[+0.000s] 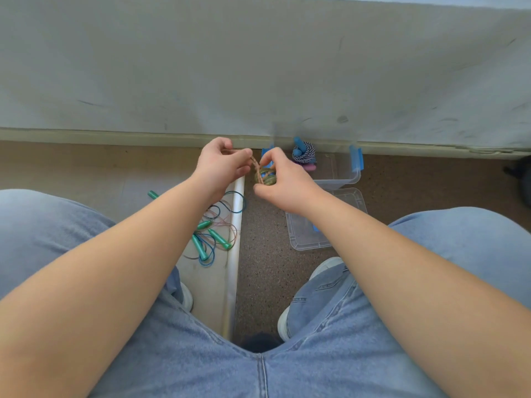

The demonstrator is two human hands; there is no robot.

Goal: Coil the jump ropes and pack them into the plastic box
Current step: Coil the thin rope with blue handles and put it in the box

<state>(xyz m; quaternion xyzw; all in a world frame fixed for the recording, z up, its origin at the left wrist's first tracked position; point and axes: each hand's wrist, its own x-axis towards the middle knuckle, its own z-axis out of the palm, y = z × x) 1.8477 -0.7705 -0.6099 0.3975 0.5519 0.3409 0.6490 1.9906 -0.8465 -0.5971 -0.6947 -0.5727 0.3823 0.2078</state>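
Observation:
Between my hands is a coiled bundle of braided jump rope (265,177), greenish and tan. My right hand (287,182) grips the bundle. My left hand (221,165) pinches the rope's loose end and holds it taut just left of the bundle. The clear plastic box (340,173) with blue clips stands on the floor behind my right hand. Inside it sits a coiled blue-and-white rope with blue handles (304,152). Loose ropes with green handles (211,238) lie tangled on the floor under my left forearm.
The box's clear lid (304,234) lies flat on the floor in front of the box. A metal floor strip (235,254) runs between my feet. A grey wall (258,67) rises right behind the box. My knees in jeans frame both sides.

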